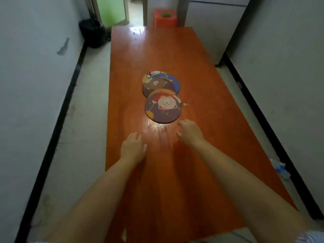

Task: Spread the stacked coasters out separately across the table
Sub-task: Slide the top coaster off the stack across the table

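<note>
Several round cartoon coasters lie overlapping in the middle of the long orange table (pixel 201 67). The nearest coaster (pixel 163 107) is brown with a white bear. It rests partly on an orange one beneath it. Behind it sit a brown bear coaster (pixel 156 85), a blue coaster (pixel 174 81) and a yellow one (pixel 149 75), fanned over each other. My right hand (pixel 190 132) hovers just short of the nearest coaster, fingers curled down, holding nothing. My left hand (pixel 133 146) is over the table nearer to me, fingers loosely apart, also without anything in it.
A small green scrap (pixel 186 104) lies right of the coasters. An orange stool (pixel 165 17) stands past the far end, a black bag (pixel 93 33) on the floor at far left. White cabinets line the right side. A crumpled plastic wrapper (pixel 280 168) lies on the floor at the right.
</note>
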The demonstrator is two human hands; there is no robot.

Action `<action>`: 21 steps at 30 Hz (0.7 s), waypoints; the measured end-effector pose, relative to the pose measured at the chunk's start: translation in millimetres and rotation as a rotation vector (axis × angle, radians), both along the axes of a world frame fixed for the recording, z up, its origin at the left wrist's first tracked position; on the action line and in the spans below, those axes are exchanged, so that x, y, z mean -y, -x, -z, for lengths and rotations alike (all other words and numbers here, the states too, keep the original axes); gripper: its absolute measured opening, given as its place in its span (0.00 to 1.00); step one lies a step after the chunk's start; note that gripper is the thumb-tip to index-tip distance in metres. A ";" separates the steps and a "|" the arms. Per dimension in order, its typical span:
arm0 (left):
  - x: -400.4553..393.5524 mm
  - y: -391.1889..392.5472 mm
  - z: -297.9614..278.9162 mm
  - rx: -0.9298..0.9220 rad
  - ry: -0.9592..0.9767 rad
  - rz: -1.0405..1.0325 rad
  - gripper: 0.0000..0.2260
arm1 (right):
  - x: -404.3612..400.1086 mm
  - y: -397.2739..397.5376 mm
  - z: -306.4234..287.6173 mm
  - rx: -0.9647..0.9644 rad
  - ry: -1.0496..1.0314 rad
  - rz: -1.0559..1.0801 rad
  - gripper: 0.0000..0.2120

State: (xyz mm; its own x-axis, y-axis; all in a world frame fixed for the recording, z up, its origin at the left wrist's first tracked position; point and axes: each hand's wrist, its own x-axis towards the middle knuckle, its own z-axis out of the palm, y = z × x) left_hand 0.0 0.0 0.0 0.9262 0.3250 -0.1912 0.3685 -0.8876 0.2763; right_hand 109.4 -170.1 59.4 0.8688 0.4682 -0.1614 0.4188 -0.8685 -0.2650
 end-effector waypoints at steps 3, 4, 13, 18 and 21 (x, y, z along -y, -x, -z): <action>-6.6 -6.2 29.2 -0.042 -0.004 -0.040 0.26 | -18.5 -31.9 27.3 0.073 0.032 -0.153 0.15; -7.2 -3.8 37.2 -0.037 -0.021 -0.034 0.26 | -23.6 -38.8 34.5 0.095 0.035 -0.213 0.16; -6.6 -1.7 43.9 0.036 -0.074 -0.062 0.26 | -32.2 -73.0 62.2 0.284 -0.001 -0.516 0.07; -7.1 -1.8 36.4 0.057 -0.018 -0.064 0.23 | -18.2 -61.2 49.0 0.313 -0.141 -0.399 0.11; -3.2 4.6 27.9 0.092 -0.003 -0.049 0.17 | 25.8 -25.8 38.7 0.330 -0.117 -0.398 0.13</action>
